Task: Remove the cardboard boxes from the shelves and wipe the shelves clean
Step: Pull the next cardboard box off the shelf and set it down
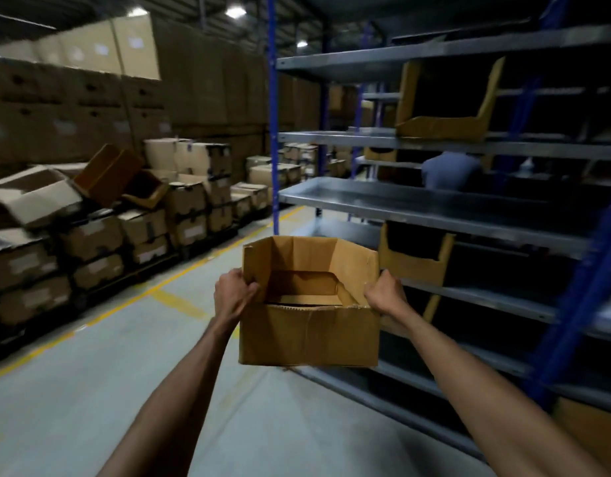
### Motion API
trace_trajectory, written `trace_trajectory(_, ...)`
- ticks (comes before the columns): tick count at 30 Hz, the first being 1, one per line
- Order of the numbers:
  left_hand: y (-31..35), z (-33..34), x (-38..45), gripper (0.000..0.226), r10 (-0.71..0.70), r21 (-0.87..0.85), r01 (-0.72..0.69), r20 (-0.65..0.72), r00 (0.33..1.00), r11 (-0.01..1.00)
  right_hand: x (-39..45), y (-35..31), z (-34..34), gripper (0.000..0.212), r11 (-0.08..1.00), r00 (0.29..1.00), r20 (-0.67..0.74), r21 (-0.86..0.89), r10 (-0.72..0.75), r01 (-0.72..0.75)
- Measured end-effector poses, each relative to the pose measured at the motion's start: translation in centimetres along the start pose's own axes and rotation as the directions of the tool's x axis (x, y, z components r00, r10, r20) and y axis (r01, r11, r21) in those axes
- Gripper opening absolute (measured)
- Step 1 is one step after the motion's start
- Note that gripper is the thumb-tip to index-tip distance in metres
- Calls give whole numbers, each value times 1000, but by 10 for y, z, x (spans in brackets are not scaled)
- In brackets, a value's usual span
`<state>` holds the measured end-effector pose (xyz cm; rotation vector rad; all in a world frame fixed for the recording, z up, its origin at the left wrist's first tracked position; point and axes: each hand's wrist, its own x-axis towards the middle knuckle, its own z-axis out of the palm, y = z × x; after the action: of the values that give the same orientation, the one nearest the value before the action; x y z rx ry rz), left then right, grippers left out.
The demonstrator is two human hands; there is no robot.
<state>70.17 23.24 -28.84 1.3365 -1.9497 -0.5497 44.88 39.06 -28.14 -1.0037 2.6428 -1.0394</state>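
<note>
An open, empty cardboard box [309, 333] hangs in the air over the aisle floor, just left of the shelving. My left hand [233, 294] grips its left wall at the top edge. My right hand [386, 292] grips its right wall. The metal shelves [400, 201] with blue uprights stand to the right. One cut-front cardboard box [441, 127] sits on an upper shelf, and another [415, 259] sits on a lower shelf behind the held box.
Stacks of cardboard boxes [101, 218] on pallets line the left side of the aisle, some tipped over. A grey concrete floor [90, 373] with yellow lines runs between them and the shelves. A person in blue [450, 173] shows behind the shelves.
</note>
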Motion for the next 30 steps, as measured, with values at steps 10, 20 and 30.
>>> trace_trajectory(10, 159, 45, 7, 25, 310, -133, -306, 11, 951, 943, 0, 64, -159, 37, 996, 944, -319, -1, 84, -89)
trace_trajectory(20, 247, 55, 43, 31, 498, -279, -486, -34, 867, 828, 13, 50, -231, 35, 986, 852, -503, -2, 143, -167)
trace_trajectory(30, 253, 92, 85, 32, 529, -376, -505, -44, 847, 777, 47, 41, -226, 26, 986, 831, -541, -11, 132, -164)
